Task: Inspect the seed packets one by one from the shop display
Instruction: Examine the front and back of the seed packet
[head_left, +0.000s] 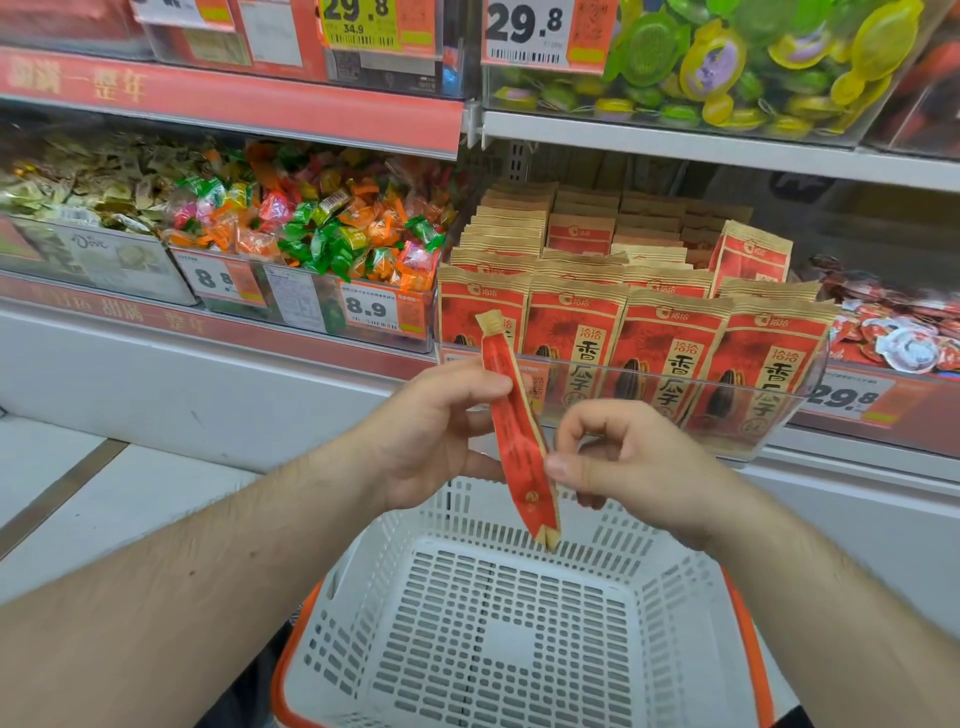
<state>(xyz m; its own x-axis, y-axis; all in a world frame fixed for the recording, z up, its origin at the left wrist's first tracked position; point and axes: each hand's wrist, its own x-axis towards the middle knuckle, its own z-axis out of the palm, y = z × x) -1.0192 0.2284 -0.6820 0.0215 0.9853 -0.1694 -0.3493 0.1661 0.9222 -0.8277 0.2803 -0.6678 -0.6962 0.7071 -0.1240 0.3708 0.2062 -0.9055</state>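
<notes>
Head view: we see a clear bin (779, 415) at 1 o'clock holding upright seed packets (670, 353). Our left hand (431, 436) and right hand (623, 462) pinch one packet (519, 441) edge-on, print unreadable, over a basket (498, 623).

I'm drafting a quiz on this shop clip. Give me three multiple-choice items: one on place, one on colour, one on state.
1. The held seed packet hangs over:
A) the basket
B) the candy bin
C) the floor

2. The basket mesh is:
A) green
B) white
C) black

3. The basket is:
A) full
B) half full
C) empty

Answers:
1 A, the packet's lower end hangs above the basket rim.
2 B, white mesh with orange trim.
3 C, only bare mesh shows.

The left hand and right hand both pinch the packet.
</notes>
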